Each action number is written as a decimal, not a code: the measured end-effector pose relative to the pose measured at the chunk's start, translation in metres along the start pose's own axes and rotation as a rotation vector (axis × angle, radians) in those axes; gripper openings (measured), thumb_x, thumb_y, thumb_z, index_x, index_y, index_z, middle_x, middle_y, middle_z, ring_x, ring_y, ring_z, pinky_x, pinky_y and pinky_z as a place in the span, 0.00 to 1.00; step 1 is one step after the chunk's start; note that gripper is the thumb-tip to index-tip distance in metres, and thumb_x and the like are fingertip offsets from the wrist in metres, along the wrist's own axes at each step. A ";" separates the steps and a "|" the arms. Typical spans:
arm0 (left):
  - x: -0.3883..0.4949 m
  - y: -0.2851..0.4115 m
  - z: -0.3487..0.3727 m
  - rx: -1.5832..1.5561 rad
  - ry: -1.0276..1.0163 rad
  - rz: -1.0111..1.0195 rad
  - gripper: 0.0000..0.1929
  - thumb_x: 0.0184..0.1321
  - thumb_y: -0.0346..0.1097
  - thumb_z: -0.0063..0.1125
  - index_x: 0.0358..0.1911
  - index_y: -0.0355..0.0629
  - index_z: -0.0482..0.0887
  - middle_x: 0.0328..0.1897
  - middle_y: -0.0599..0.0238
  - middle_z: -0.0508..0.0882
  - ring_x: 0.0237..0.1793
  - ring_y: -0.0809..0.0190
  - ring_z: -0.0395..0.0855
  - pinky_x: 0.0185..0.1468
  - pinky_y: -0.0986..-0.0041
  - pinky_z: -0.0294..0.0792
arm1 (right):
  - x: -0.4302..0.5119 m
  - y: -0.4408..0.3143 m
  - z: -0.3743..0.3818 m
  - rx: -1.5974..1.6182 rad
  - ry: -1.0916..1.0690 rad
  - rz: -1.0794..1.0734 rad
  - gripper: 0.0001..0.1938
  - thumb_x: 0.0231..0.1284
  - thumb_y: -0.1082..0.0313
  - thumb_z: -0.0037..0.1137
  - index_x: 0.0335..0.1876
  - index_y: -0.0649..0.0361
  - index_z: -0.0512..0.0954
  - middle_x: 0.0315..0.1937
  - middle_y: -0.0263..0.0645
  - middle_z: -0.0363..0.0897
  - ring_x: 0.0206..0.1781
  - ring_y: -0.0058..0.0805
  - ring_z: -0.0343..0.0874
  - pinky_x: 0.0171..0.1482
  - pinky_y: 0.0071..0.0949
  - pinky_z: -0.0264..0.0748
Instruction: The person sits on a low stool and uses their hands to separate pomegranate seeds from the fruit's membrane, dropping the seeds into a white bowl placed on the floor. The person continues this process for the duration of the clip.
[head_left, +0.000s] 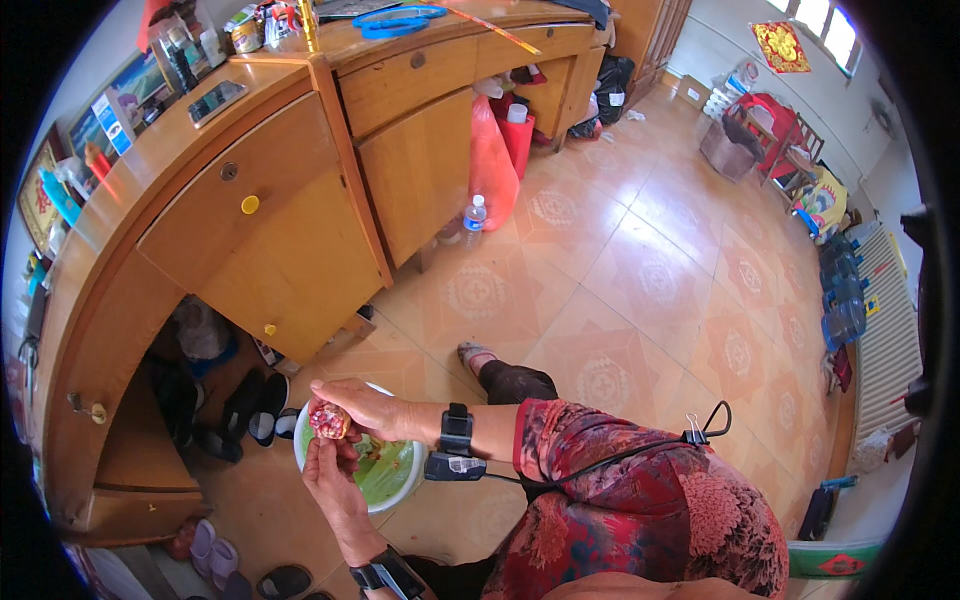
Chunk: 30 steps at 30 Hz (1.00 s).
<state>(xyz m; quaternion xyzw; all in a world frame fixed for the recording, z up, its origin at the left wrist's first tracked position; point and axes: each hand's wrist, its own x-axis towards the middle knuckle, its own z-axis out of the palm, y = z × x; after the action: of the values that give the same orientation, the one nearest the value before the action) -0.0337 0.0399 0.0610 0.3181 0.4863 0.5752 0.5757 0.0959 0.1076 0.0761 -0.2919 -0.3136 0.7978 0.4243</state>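
Observation:
A piece of pomegranate (329, 421) with red seeds showing is held over a white-rimmed bucket (418, 474). My right hand (367, 409) wraps around its upper and right side, thumb at the top. From below, my left hand (330, 476) grips its lower edge with the fingertips. Part of the fruit is hidden by the fingers. Green plastic (386, 480) lines the bucket, and yellowish-brown scraps lie in it, partly covered by my hands. Both wrists wear black straps; a cable runs from a small device by the right wrist up along the sleeve.
Wooden cabinets (285, 225) curve along the left and top, with a phone (217, 103) on them. Several dark shoes (255, 405) lie left of the bucket. A plastic bottle (475, 217) stands near a red bag (493, 165). My foot (476, 355) rests on the tiled floor.

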 end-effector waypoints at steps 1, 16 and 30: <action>0.000 0.000 0.000 0.002 -0.005 0.001 0.08 0.69 0.36 0.50 0.43 0.40 0.79 0.30 0.68 0.82 0.27 0.73 0.74 0.29 0.82 0.62 | 0.001 0.000 0.000 -0.003 -0.007 0.000 0.22 0.72 0.43 0.43 0.35 0.56 0.76 0.24 0.29 0.75 0.23 0.16 0.70 0.22 0.19 0.64; 0.001 0.000 0.003 -0.020 0.010 0.002 0.08 0.69 0.36 0.52 0.40 0.41 0.81 0.26 0.71 0.81 0.24 0.74 0.73 0.29 0.84 0.62 | 0.008 0.007 -0.005 0.010 -0.018 -0.020 0.22 0.72 0.46 0.44 0.38 0.60 0.78 0.26 0.28 0.76 0.25 0.13 0.70 0.22 0.16 0.64; 0.000 -0.001 0.002 -0.033 0.008 0.011 0.07 0.68 0.36 0.53 0.41 0.41 0.81 0.26 0.72 0.81 0.25 0.74 0.74 0.29 0.84 0.61 | 0.008 0.008 -0.007 0.013 -0.029 -0.002 0.23 0.72 0.44 0.44 0.39 0.59 0.78 0.28 0.28 0.76 0.28 0.14 0.71 0.27 0.17 0.67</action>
<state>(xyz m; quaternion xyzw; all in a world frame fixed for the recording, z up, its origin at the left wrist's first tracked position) -0.0314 0.0399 0.0604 0.3090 0.4775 0.5874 0.5757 0.0935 0.1130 0.0644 -0.2771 -0.3150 0.8036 0.4222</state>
